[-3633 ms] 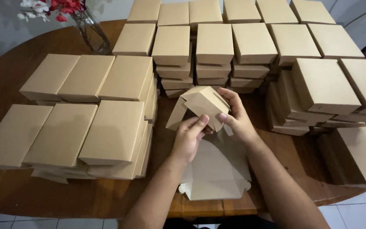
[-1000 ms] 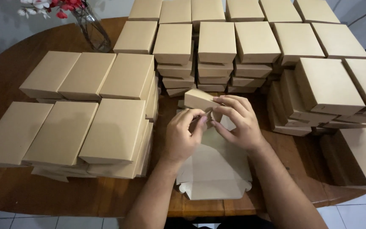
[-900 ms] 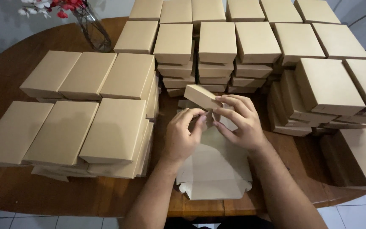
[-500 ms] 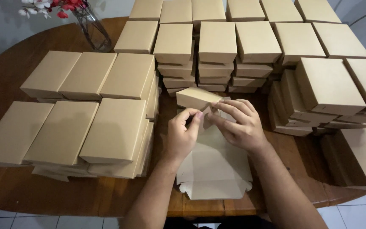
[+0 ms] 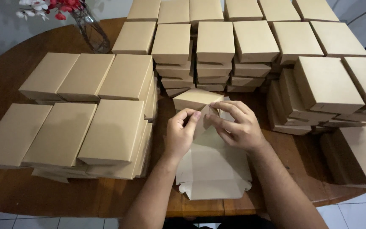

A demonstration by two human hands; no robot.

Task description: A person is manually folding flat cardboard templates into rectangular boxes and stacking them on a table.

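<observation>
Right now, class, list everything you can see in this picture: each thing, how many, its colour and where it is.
box: one, tan, half-folded, held above the table's near middle
flat blanks: small pile, count unclear, pale tan, under the hands
stacks of boxes: many, tan, left, far side and right of the table
table: one, brown wood, round-edged
vase: one, clear glass with red and white flowers, far left
floor: pale tiles, near edge
left hand: one, on the box's left side
right hand: one, pinching the box's flap
</observation>
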